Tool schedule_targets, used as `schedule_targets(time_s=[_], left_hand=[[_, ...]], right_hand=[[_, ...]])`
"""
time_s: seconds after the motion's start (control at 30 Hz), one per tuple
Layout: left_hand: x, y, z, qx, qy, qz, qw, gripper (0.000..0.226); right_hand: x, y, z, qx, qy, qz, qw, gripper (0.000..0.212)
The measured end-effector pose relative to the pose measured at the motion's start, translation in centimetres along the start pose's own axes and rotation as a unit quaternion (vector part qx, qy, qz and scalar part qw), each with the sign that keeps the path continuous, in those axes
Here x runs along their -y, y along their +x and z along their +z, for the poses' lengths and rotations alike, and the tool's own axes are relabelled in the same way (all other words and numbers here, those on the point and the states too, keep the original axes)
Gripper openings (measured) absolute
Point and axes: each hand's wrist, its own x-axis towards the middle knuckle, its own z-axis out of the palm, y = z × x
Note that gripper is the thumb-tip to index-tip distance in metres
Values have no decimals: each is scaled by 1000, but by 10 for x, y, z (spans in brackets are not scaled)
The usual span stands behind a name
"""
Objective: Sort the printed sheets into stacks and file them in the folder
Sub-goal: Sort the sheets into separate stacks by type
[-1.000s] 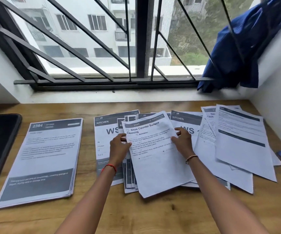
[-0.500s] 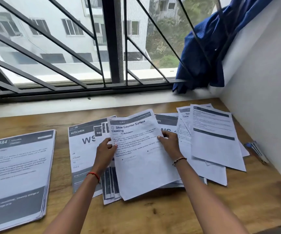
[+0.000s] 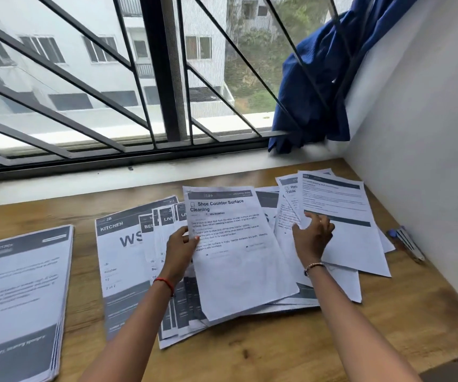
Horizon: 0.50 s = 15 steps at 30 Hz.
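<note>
Left grip (image 3: 181, 249) pinches Shoe Counter sheet (image 3: 239, 257) at frame centre, right grip (image 3: 312, 238) on right pile (image 3: 346, 205), clamp unclear; should fan edges, lift one sheet, match headers before stacking on desk (image 3: 250, 354).

A: How do the papers lie on the desk (image 3: 250, 354)?
B: A squared stack (image 3: 15, 293) lies at the left. Right of it, the KITCHEN sheet (image 3: 123, 257) lies partly under a fan of sheets (image 3: 167, 224), and the Shoe Counter sheet (image 3: 239, 257) rests on top of that fan.
A: And further right?
B: A loose pile (image 3: 346, 244) overlaps the fan's right side. A small item (image 3: 407, 244) lies between that pile and the wall (image 3: 429, 133). Behind the desk runs the sill (image 3: 167, 166), with a cloth (image 3: 318, 86) at its right end.
</note>
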Motion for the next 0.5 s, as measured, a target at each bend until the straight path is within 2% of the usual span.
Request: schedule_targets(time_s=[0.13,0.27,0.37,0.5], left_hand=[[11,1,1,-3,-6,-27,1000,28],[14,1,1,6,-7,-36,999,27],[14,1,0,10,-16,-43,999,20],[14,1,0,16,-15,-48,999,18]], right_hand=[[-12,3,-6,62,-96,31,993,48],[-19,1,-5,81,-130,45,987,34],[-19,1,-7,61,-121,35,990,25],[-3,0,-11,-8,-31,34,999,18]])
